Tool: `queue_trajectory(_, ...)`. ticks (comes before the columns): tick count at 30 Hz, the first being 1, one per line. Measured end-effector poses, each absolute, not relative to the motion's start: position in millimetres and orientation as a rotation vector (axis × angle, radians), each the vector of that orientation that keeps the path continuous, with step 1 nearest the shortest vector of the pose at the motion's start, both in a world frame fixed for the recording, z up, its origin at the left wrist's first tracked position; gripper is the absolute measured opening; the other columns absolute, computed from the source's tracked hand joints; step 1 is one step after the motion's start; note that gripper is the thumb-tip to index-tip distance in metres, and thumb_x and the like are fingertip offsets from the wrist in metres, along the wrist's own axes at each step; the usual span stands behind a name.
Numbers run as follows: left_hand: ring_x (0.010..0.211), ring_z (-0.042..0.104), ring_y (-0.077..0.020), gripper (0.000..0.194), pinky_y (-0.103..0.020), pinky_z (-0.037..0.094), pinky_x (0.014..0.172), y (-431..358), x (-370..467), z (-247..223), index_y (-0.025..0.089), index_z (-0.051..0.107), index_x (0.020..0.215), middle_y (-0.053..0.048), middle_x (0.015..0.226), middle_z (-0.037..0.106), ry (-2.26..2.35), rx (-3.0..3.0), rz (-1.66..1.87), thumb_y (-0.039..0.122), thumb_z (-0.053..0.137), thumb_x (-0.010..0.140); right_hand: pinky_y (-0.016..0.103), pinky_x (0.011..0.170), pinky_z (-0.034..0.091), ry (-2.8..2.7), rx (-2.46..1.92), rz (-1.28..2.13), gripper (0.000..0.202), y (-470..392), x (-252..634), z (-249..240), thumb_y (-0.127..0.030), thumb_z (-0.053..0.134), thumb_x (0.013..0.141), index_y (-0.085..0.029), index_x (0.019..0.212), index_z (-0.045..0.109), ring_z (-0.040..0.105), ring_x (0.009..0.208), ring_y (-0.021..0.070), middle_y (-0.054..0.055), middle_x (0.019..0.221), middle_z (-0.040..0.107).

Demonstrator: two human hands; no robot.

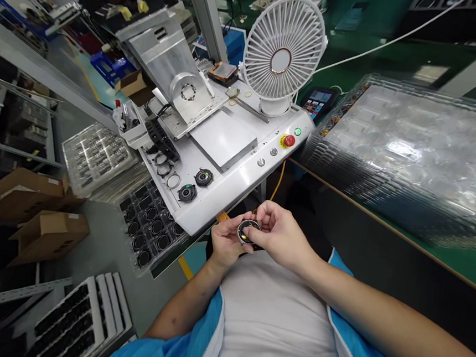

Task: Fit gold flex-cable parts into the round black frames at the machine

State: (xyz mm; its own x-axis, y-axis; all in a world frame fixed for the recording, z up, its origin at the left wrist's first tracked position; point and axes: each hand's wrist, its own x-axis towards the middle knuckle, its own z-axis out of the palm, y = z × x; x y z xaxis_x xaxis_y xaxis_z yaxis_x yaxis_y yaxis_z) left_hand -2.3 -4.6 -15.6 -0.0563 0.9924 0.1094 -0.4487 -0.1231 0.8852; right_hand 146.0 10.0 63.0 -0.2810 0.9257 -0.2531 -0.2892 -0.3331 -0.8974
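Close to my body, my left hand grips a small round black part with a pale rim by its edge. My right hand is closed at the same part, its thumb laid across the face and its fingers bent at the far edge. A yellow patch shows on the part's face; its underside is hidden. On the white machine's near left corner lie two similar black round parts, with small green marks. Several thin metal rings lie just left of them.
A white fan stands on the white machine, by a red emergency button. A metal fixture rises at the back. Stacked clear trays fill the right bench. At left are a tray of black round parts and cardboard boxes.
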Motion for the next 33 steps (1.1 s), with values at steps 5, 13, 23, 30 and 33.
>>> queue_trajectory(5, 0.093, 0.081, -0.026, 0.063, -0.032, 0.068, 0.081, -7.1, -2.6, -16.5, 0.033, 0.082, 0.106, -0.006, 0.108, 0.083, 0.851, 1.008, 1.523, 0.032, 0.103, 0.047, 0.023, 0.05, 0.051, -0.905, -1.055, 1.863, 0.053, 14.2, 149.8, 53.8, -0.041, 0.091, 0.064, -0.023, 0.08, 0.044, 0.062, 0.053, 0.0137, -0.004, 0.064, 0.065)
queue_trajectory(13, 0.095, 0.081, -0.0291, 0.053, -0.04, 0.066, 0.091, -8.5, -0.2, -8.8, 0.036, 0.079, 0.114, -0.008, 0.112, 0.081, 0.869, 1.354, 1.517, 0.034, 0.096, 0.065, 0.018, 0.037, 0.045, -1.003, -0.997, 2.066, 0.063, 16.4, 160.2, 21.7, -0.065, 0.09, 0.063, -0.02, 0.073, 0.048, 0.051, 0.041, 0.0083, 0.003, 0.057, 0.067)
queue_trajectory(23, 0.103, 0.079, -0.0343, 0.051, -0.043, 0.066, 0.091, -8.0, -1.6, 1.6, 0.031, 0.081, 0.112, -0.011, 0.114, 0.08, 0.986, 1.251, 1.552, 0.034, 0.096, 0.064, 0.018, 0.032, 0.041, -0.907, -0.924, 1.977, 0.063, 18.8, 143.7, 25.1, -0.064, 0.09, 0.064, -0.021, 0.07, 0.044, 0.045, 0.036, 0.0081, -0.002, 0.05, 0.06)
queue_trajectory(30, 0.111, 0.076, -0.0321, 0.037, -0.049, 0.06, 0.101, -3.4, -12.6, 18.1, 0.026, 0.076, 0.119, -0.012, 0.124, 0.077, 0.941, 1.062, 1.539, 0.033, 0.083, 0.083, 0.021, 0.035, 0.047, -1.195, -1.181, 1.468, 0.05, 94.7, 167.1, 41.7, -0.06, 0.086, 0.066, -0.017, 0.08, 0.063, 0.056, 0.048, 0.0127, -0.001, 0.062, 0.061)
queue_trajectory(33, 0.098, 0.079, -0.0282, 0.041, -0.044, 0.066, 0.088, -2.6, -16.6, 21.5, 0.029, 0.075, 0.119, -0.009, 0.122, 0.076, 0.889, 1.064, 1.455, 0.03, 0.086, 0.08, 0.022, 0.036, 0.05, -1.143, -1.275, 1.285, 0.043, 139.1, 175.2, 54.1, -0.056, 0.082, 0.073, -0.019, 0.079, 0.061, 0.055, 0.046, 0.0131, -0.002, 0.059, 0.059)
